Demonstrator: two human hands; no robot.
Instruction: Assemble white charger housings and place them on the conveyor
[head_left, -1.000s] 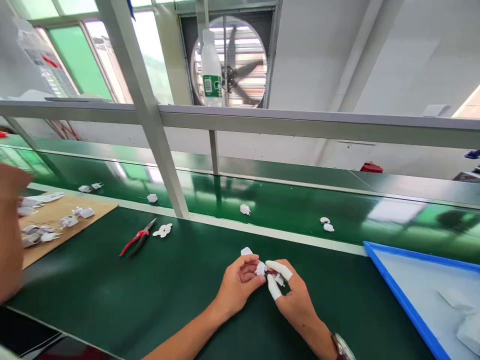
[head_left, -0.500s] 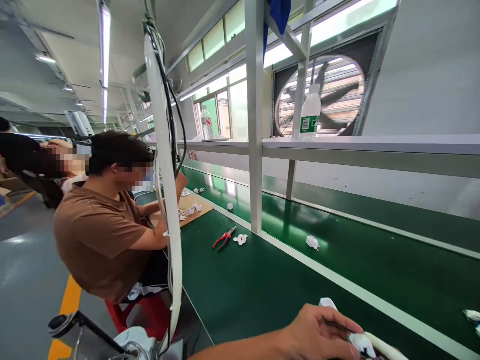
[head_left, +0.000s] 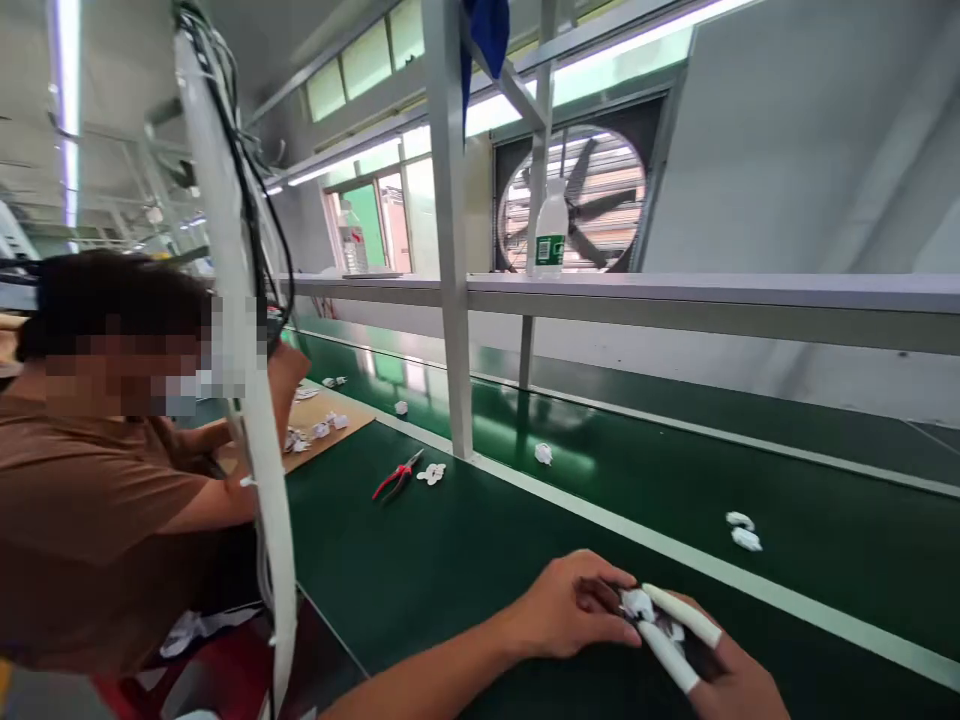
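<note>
The left hand (head_left: 574, 608) and right hand (head_left: 731, 668), the latter with white covers (head_left: 681, 613) on two digits, pinch a small white piece (head_left: 637, 604) between them over the green bench (head_left: 450, 560). Red-handled pliers (head_left: 398, 474) lie farther left, near some white discs (head_left: 431, 474).

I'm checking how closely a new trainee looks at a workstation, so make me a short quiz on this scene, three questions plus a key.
1. Multiple choice: which of the wearer's hands has white finger covers?
A) left only
B) right only
C) both

2. True or false: the pliers lie on the brown board.

3. Fill the gap: the small part held between the hands is mostly ____ in colour.

Key:
1. B, the right hand.
2. False; they lie on the green worktop.
3. White.
</note>
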